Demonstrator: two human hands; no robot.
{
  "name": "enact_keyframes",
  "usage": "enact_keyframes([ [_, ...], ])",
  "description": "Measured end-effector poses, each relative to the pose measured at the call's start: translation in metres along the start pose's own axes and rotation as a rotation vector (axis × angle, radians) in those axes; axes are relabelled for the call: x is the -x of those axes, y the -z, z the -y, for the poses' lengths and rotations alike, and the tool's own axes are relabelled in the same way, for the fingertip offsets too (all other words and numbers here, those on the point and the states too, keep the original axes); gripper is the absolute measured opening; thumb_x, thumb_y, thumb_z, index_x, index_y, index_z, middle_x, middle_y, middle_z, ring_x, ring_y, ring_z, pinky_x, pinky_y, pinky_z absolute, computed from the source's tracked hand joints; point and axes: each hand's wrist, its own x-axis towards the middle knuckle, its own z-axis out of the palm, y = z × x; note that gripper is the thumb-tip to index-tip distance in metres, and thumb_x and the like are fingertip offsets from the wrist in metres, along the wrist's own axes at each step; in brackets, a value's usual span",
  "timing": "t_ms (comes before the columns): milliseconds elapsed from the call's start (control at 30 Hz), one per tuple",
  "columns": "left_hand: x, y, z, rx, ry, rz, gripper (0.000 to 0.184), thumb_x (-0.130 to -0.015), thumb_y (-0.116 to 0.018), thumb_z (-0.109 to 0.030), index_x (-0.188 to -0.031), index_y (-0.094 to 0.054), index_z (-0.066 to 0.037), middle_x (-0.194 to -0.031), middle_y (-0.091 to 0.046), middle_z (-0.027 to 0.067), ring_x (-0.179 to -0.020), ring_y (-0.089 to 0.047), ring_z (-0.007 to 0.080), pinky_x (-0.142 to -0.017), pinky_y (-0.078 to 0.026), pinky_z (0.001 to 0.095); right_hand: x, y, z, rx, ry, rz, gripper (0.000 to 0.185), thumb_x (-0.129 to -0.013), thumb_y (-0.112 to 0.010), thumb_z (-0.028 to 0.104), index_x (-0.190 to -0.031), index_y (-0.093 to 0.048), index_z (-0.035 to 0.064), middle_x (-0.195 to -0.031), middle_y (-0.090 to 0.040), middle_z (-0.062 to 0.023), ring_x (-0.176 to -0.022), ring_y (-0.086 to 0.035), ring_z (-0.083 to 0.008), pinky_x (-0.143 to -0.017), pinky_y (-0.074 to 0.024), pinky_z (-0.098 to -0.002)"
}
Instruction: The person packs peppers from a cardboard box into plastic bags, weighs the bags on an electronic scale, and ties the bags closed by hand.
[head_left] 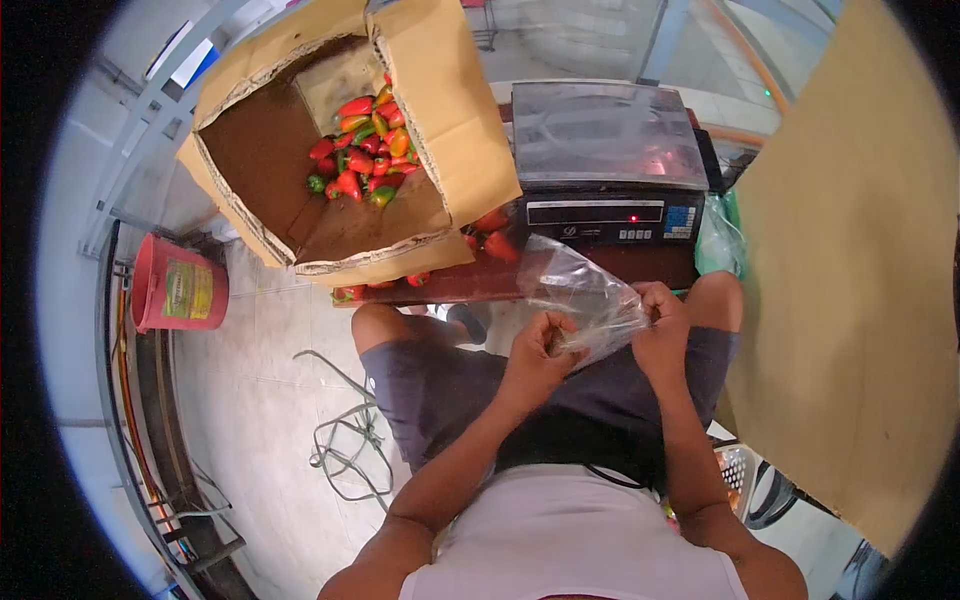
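Note:
A clear plastic bag (585, 295) hangs between my two hands, above my lap and in front of the weighing scale (610, 215). My left hand (542, 355) has its fingers curled on the bag's lower left side. On the bag's right edge, my right hand (660, 325) pinches the plastic. Red, orange and green peppers (365, 150) lie inside an open cardboard box (480, 120) at the upper left. A few red peppers (497, 245) rest on the low table (450, 283) between box and scale.
A red bucket (190, 285) stands on the floor at the left, with a tangled green strap (350, 450) nearer me. Another plastic bag (720, 240) is right of the scale. A large cardboard sheet (850, 260) fills the right side; a white basket (738, 475) sits low beside me.

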Motion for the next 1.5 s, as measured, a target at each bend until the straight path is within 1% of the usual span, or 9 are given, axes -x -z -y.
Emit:
enact_keyframes([
  [167,-0.015,0.016,0.03,0.063,0.002,-0.204,0.026,-0.085,-0.058,0.007,-0.108,-0.057,-0.005,-0.099,-0.064,0.0063,-0.087,-0.065,0.0192,-0.081,-0.055,0.0308,0.0,-0.001,0.035,-1.185,-0.719,0.114,0.027,-0.077,-0.062,-0.01,-0.097,-0.055,0.006,-0.078,-0.058,-0.0028,-0.066,-0.057,-0.0172,-0.062,-0.0459,-0.0302],
  [233,-0.019,0.022,0.014,0.989,0.334,-0.164,0.033,-0.082,-0.059,0.009,-0.112,-0.053,-0.007,-0.104,-0.064,0.0082,-0.087,-0.066,0.0216,-0.084,-0.058,0.0353,0.001,0.001,0.029,-0.811,-0.536,0.172,0.03,-0.079,-0.064,-0.009,-0.104,-0.054,0.0058,-0.083,-0.059,-0.0032,-0.072,-0.058,-0.0175,-0.067,-0.0473,-0.0302],
  [533,0.007,-0.003,-0.001,-0.173,-0.029,-0.083,0.039,-0.08,-0.071,0.007,-0.11,-0.053,-0.009,-0.092,-0.06,0.0026,-0.075,-0.055,0.0087,-0.062,-0.046,0.0242,-0.016,0.001,0.031,-0.178,-0.1,-0.2,0.039,-0.076,-0.063,-0.013,-0.111,-0.059,0.0055,-0.111,-0.064,-0.0116,-0.101,-0.063,-0.0228,-0.082,-0.0515,-0.0333],
  [733,-0.014,0.022,0.006,0.668,0.338,-0.187,0.03,-0.081,-0.065,0.008,-0.105,-0.059,-0.007,-0.101,-0.059,0.0044,-0.083,-0.061,0.0135,-0.068,-0.052,0.0301,0.003,0.005,0.002,-0.391,0.369,0.008,0.036,-0.067,-0.058,-0.017,-0.094,-0.07,0.0048,-0.127,-0.062,-0.0166,-0.112,-0.063,-0.0312,-0.085,-0.0532,-0.0386],
  [833,0.0,0.025,0.007,0.525,0.123,0.091,0.016,-0.084,-0.062,0.007,-0.095,-0.065,-0.003,-0.111,-0.057,0.0096,-0.082,-0.063,0.0194,-0.069,-0.053,0.0289,-0.004,0.013,0.003,0.075,0.304,0.131,0.03,-0.07,-0.061,-0.012,-0.091,-0.074,0.0057,-0.14,-0.057,-0.0133,-0.107,-0.066,-0.0308,-0.084,-0.0543,-0.04],
  [933,-0.002,0.014,-0.015,-0.661,-0.385,-0.085,0.009,-0.086,-0.062,0.002,-0.089,-0.069,-0.002,-0.113,-0.056,0.0149,-0.084,-0.068,0.031,-0.068,-0.056,0.0361,0.004,0.002,0.042,0.46,0.082,0.304,0.022,-0.074,-0.064,-0.004,-0.091,-0.075,0.0056,-0.15,-0.049,-0.0084,-0.101,-0.069,-0.0306,-0.084,-0.055,-0.0411],
  [1033,-0.004,0.011,-0.027,-1.007,-0.012,0.004,0.012,-0.089,-0.062,-0.007,-0.096,-0.069,0.0,-0.108,-0.062,0.0225,-0.084,-0.068,0.0434,-0.071,-0.055,0.048,0.006,-0.002,0.065,0.633,0.163,0.437,0.025,-0.076,-0.065,0.003,-0.099,-0.075,0.0065,-0.15,-0.048,-0.0097,-0.09,-0.069,-0.0293,-0.082,-0.05,-0.043],
  [1333,-0.001,0.025,-0.062,-1.024,0.119,0.058,0.057,-0.102,-0.048,-0.045,-0.094,-0.067,0.007,-0.068,-0.064,0.029,-0.072,-0.068,0.0459,-0.069,-0.056,0.0519,-0.018,0.0,0.059,0.742,0.213,0.222,0.03,-0.071,-0.066,0.006,-0.101,-0.074,0.0081,-0.134,-0.06,-0.012,-0.097,-0.066,-0.0286,-0.085,-0.0456,-0.0439],
  [1500,-0.008,0.084,-0.061,-0.655,-0.02,0.563,0.04,-0.097,-0.06,-0.038,-0.115,-0.07,-0.004,-0.1,-0.073,0.0179,-0.091,-0.071,0.033,-0.081,-0.058,0.0415,-0.013,0.02,0.033,0.372,0.137,0.336,0.025,-0.07,-0.066,-0.005,-0.094,-0.064,-0.0018,-0.138,-0.058,-0.0188,-0.114,-0.061,-0.0375,-0.095,-0.0483,-0.0445],
])
